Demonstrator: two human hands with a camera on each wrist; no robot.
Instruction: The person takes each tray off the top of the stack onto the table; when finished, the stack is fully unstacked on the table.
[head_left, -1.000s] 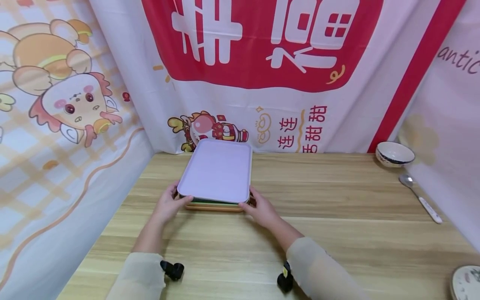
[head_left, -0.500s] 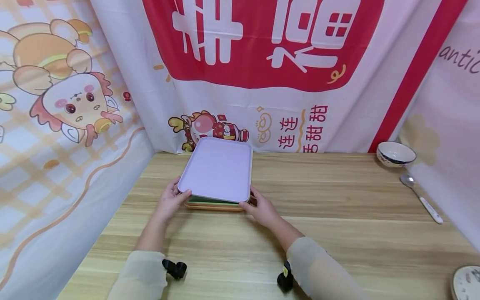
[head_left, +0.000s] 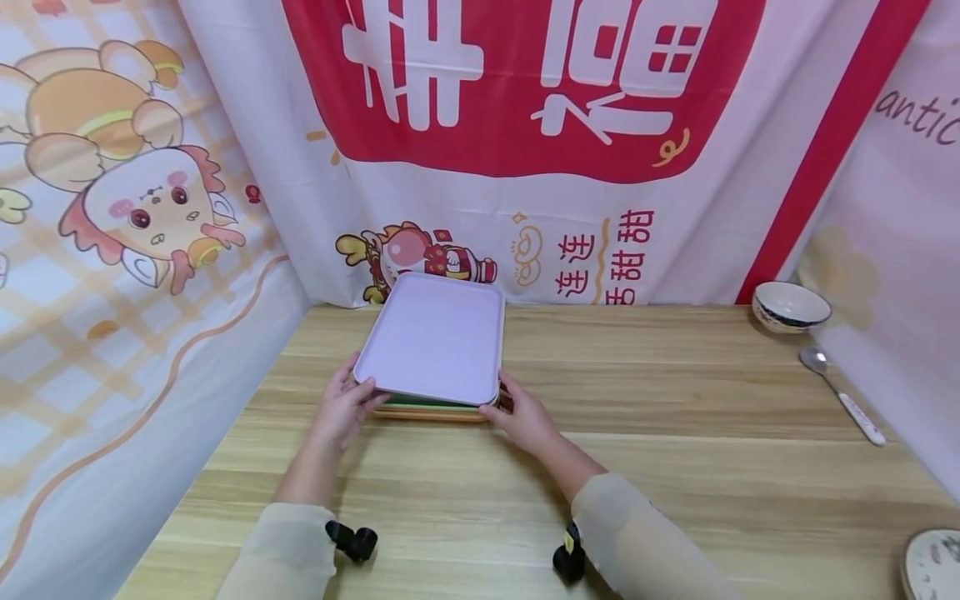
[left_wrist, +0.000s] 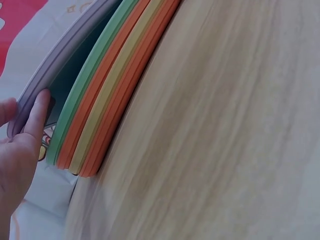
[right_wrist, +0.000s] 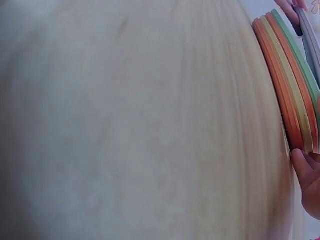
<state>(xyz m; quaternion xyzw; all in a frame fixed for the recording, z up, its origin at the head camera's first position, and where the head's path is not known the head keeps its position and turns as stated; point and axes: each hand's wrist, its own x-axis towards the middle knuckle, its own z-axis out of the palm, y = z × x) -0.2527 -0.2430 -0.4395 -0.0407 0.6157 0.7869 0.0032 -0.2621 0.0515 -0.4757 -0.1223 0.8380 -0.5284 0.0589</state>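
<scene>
A lilac rectangular tray (head_left: 438,337) tops a stack of trays, its near left corner raised. My left hand (head_left: 341,408) pinches that corner, thumb above and fingers beneath; in the left wrist view a dark gap separates the lilac tray (left_wrist: 55,62) from the green tray (left_wrist: 92,72). Orange and yellow trays (left_wrist: 122,82) lie below the green one. At the stack's near right corner my right hand (head_left: 525,417) holds on, thumb by the upper rim. In the right wrist view, fingers of the right hand (right_wrist: 311,187) touch the end of the orange trays (right_wrist: 275,80).
A patterned bowl (head_left: 790,308) stands at the table's far right corner, with a spoon (head_left: 840,396) lying in front of it. A round patterned item (head_left: 933,567) is cut off at the lower right. Printed cloth (head_left: 510,200) hangs along the back and sides of the wooden table (head_left: 675,492).
My left hand has risen slightly with the lilac tray's near left corner, widening the gap over the green tray. The right hand has hardly moved.
</scene>
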